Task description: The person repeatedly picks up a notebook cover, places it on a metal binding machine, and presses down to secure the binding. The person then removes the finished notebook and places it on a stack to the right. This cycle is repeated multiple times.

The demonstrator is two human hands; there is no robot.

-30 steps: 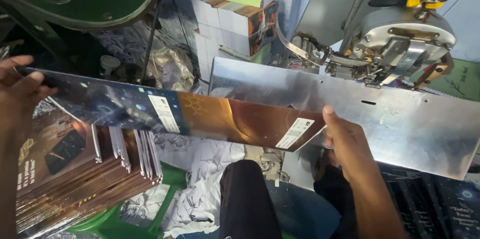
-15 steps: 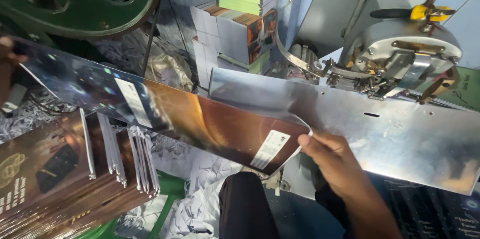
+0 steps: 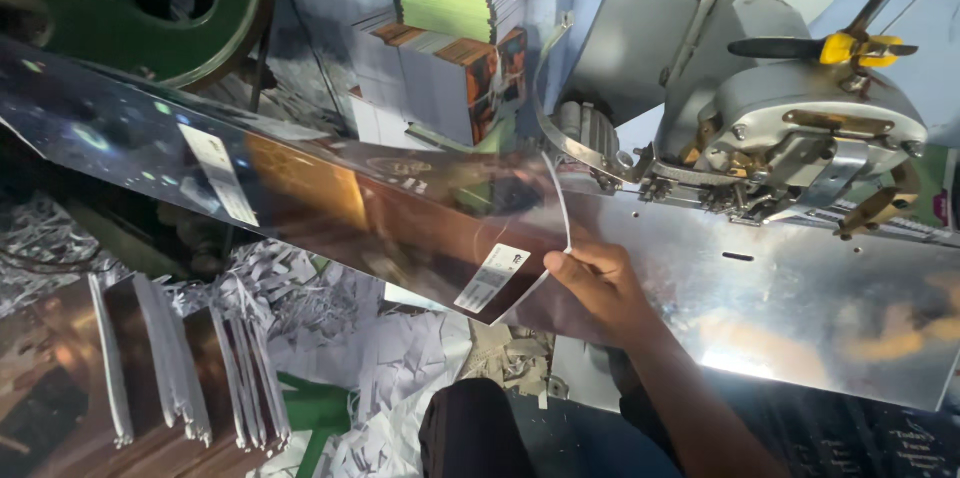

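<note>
Gripping glossy sheet (image 3: 330, 208) (curled edge) — right hand (image 3: 600, 283)

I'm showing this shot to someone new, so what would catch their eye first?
Probably the long glossy printed sheet stretching across the middle, dark at its left end and orange-brown toward the right, where the right hand holds its curling edge. Next, the shiny metal table at right under the grey machine head. Stacked booklets lie lower left, beside shredded paper.
</note>
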